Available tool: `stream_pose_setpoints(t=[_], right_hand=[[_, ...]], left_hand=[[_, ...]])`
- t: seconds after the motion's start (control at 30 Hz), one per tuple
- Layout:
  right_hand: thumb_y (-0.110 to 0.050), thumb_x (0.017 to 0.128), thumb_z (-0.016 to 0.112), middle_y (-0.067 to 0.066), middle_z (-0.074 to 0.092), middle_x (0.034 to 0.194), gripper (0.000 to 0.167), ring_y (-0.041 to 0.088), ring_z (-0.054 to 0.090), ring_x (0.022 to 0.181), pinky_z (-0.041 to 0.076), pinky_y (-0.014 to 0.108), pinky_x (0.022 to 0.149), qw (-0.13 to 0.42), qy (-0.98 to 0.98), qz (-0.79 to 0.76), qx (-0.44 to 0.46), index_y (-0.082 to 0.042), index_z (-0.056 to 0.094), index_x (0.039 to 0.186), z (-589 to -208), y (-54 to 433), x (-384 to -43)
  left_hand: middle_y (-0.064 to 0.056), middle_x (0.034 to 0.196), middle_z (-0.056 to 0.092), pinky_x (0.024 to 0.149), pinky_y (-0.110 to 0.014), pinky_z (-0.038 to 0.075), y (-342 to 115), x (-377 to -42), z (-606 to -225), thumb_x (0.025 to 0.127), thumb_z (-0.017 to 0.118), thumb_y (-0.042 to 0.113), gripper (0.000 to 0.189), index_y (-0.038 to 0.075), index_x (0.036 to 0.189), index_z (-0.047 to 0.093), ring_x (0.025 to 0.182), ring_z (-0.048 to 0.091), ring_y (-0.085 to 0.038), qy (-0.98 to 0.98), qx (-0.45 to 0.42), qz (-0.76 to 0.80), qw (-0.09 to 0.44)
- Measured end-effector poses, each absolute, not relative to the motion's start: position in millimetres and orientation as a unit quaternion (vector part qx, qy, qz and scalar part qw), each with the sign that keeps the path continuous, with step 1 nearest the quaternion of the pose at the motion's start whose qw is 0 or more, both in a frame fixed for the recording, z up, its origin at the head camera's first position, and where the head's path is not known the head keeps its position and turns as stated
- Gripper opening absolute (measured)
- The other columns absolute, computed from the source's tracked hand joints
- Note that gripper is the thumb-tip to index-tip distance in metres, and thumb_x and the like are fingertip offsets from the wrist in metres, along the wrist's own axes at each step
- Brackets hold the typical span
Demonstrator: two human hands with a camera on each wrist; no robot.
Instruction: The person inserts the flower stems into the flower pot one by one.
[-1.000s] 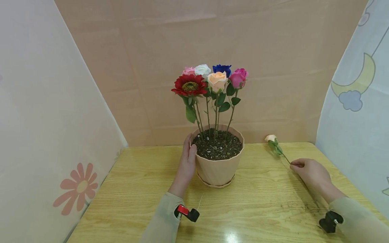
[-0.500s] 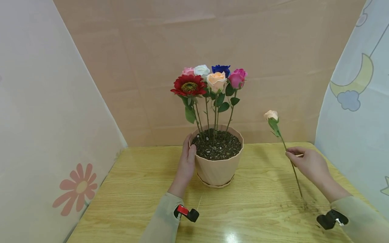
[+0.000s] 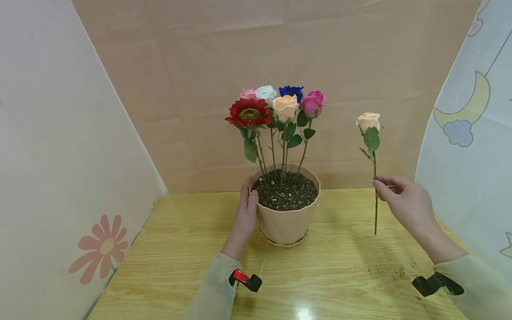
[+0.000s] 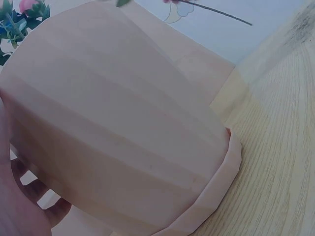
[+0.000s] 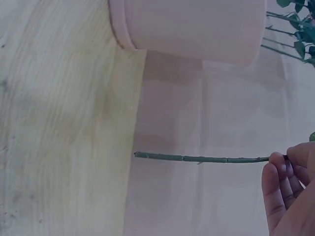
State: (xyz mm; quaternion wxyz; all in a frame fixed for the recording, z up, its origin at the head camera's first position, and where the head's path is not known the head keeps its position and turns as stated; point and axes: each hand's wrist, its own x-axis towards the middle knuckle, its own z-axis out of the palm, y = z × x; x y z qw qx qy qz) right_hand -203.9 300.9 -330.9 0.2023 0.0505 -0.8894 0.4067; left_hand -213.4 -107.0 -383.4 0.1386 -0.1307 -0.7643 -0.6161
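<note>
A beige flowerpot [image 3: 286, 224] full of dark soil [image 3: 286, 195] stands on its saucer in the middle of the head view. My left hand [image 3: 245, 211] holds its left side near the rim, fingers and thumb around the wall; the left wrist view shows those fingers [image 4: 37, 189] along the pot. To the right, my right hand [image 3: 406, 202] pinches a peach rose [image 3: 369, 122] by its green stem between thumb and fingertips. The rose stands upright, bloom on top. In the right wrist view the bare lower stem [image 5: 197, 159] sticks out from the fingers.
Planted in the soil are a red daisy-like flower [image 3: 249, 112], another peach rose [image 3: 286, 108], and white [image 3: 266, 93], blue [image 3: 291, 91], magenta [image 3: 314, 103] and pink roses [image 3: 248, 94]. Dark crumbs [image 3: 400, 272] lie on the wooden table [image 3: 192, 266] at right. Cloth walls surround it.
My right hand has lifted the rose from lying tilted low at the table's right, raising it and turning it upright. The left hand and the pot have stayed in place.
</note>
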Motion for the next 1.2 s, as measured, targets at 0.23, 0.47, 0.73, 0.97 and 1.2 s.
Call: stream_pose_setpoints(t=[0.23, 0.47, 0.73, 0.97, 1.2], right_hand=[[-0.033, 0.11, 0.072, -0.015, 0.079, 0.092, 0.039, -0.005, 0.069, 0.078, 0.052, 0.012, 0.067, 0.245, -0.856, 0.451, 0.06, 0.0, 0.078, 0.131, -305.9, 288.0, -197.8], [-0.03, 0.108, 0.075, -0.02, 0.078, 0.093, 0.034, -0.002, 0.072, 0.08, 0.056, 0.011, 0.073, 0.261, -0.825, 0.495, 0.073, -0.001, 0.078, 0.127, -282.6, 271.7, -195.2], [-0.024, 0.106, 0.078, -0.015, 0.081, 0.099, 0.028, 0.002, 0.075, 0.08, 0.057, 0.012, 0.077, 0.283, -0.789, 0.536, 0.102, -0.001, 0.079, 0.122, -253.8, 251.1, -195.7], [-0.013, 0.104, 0.079, -0.008, 0.082, 0.101, 0.023, 0.005, 0.075, 0.078, 0.059, 0.015, 0.078, 0.294, -0.746, 0.584, 0.129, 0.003, 0.079, 0.12, -233.6, 231.1, -199.5], [-0.011, 0.103, 0.081, 0.0, 0.082, 0.098, 0.017, 0.009, 0.075, 0.076, 0.061, 0.018, 0.078, 0.299, -0.722, 0.603, 0.158, 0.001, 0.081, 0.115, -226.6, 209.6, -203.5]], left_hand=[[-0.014, 0.182, 0.018, 0.13, -0.063, 0.024, -107.1, -215.3, -383.2, 0.122, 0.035, 0.034, 0.06, 0.017, 0.178, 0.018, 0.164, 0.026, -0.04, -0.764, -0.132, -0.616, 0.139], [-0.013, 0.183, 0.016, 0.13, -0.063, 0.022, -107.8, -216.1, -382.3, 0.122, 0.034, 0.032, 0.06, 0.017, 0.178, 0.018, 0.165, 0.022, -0.039, -0.759, -0.133, -0.622, 0.138], [-0.013, 0.182, 0.018, 0.13, -0.065, 0.021, -108.0, -214.3, -381.7, 0.123, 0.034, 0.033, 0.058, 0.018, 0.177, 0.019, 0.165, 0.022, -0.041, -0.764, -0.13, -0.617, 0.141], [-0.016, 0.182, 0.018, 0.13, -0.067, 0.02, -107.7, -213.9, -382.5, 0.123, 0.034, 0.031, 0.058, 0.015, 0.177, 0.02, 0.165, 0.022, -0.043, -0.764, -0.136, -0.613, 0.147], [-0.019, 0.182, 0.016, 0.13, -0.068, 0.019, -107.3, -213.7, -383.6, 0.123, 0.033, 0.03, 0.059, 0.013, 0.177, 0.019, 0.165, 0.019, -0.045, -0.763, -0.138, -0.616, 0.14]])
